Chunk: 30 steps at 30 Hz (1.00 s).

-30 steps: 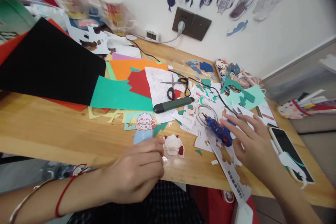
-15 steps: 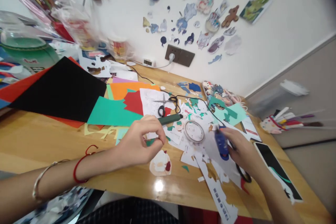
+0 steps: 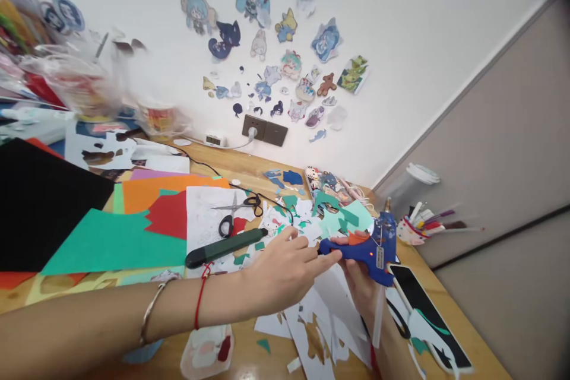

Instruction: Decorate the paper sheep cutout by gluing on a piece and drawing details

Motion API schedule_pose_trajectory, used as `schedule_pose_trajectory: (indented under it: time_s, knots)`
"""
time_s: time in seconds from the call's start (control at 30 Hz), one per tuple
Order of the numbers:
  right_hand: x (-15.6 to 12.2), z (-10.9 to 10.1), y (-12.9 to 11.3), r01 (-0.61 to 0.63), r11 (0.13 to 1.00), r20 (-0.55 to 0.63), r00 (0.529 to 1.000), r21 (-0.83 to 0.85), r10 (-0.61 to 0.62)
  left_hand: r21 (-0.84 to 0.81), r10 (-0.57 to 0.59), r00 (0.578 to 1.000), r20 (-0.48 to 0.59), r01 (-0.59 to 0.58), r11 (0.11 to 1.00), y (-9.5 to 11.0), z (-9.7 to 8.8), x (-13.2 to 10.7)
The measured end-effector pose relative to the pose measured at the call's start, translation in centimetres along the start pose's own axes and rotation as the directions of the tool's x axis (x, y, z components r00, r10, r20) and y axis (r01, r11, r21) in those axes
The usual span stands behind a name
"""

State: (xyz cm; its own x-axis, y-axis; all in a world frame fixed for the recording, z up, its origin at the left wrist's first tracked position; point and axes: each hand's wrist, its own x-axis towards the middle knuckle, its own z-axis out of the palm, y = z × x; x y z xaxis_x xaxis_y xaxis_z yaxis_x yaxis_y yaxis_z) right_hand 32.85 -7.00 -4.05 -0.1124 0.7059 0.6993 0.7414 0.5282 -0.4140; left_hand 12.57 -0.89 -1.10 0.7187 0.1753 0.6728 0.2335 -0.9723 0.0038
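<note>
My right hand [image 3: 360, 285] holds a blue hot glue gun [image 3: 371, 246] lifted above the wooden table [image 3: 240, 166], nozzle pointing up and to the right, a small red light lit on its body. My left hand [image 3: 285, 270] reaches across from the left, its fingertips touching the rear end of the glue gun, fingers fairly straight. A white glue stick [image 3: 378, 314] hangs below the gun. Under my left forearm a small white and red paper cutout [image 3: 209, 350] lies near the table's front edge.
Black [image 3: 40, 202], green [image 3: 111, 243], red [image 3: 169, 217] and orange [image 3: 155, 187] paper sheets lie at the left. Scissors [image 3: 236, 214], a dark green utility knife [image 3: 225, 247] and paper scraps lie mid-table. A phone [image 3: 427, 309] sits at the right. Stickers cover the wall [image 3: 276, 59].
My right hand has picked the glue gun up off the table and raised it. My left hand has left the cutout and moved right to the gun's rear. The view has tilted upward.
</note>
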Motion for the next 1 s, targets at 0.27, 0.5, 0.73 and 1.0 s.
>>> schedule_pose_trajectory:
  time_s: [0.27,0.5,0.73,1.0]
  knots:
    - [-0.2,1.2,-1.3,-0.154,0.937,-0.145,0.967,0.314,0.207,0.049,0.009,0.999,0.035,-0.010,0.999,-0.5,1.2,0.3]
    - [-0.4,0.7,-1.1,-0.158,0.973,-0.094,0.980,0.167,0.175,-0.063,-0.100,0.985,0.139,0.110,0.992,-1.4,1.2,-0.8]
    - [-0.2,-0.9,0.9,-0.072,0.990,0.178,0.980,-0.121,0.093,-0.315,-0.157,0.971,0.182,0.208,0.926,-2.4,-0.8,-2.4]
    - [-0.2,-1.0,2.2,-0.039,0.980,0.345,0.933,-0.195,0.105,-0.531,-0.152,0.972,0.181,0.226,0.816,-2.0,-4.0,-2.8]
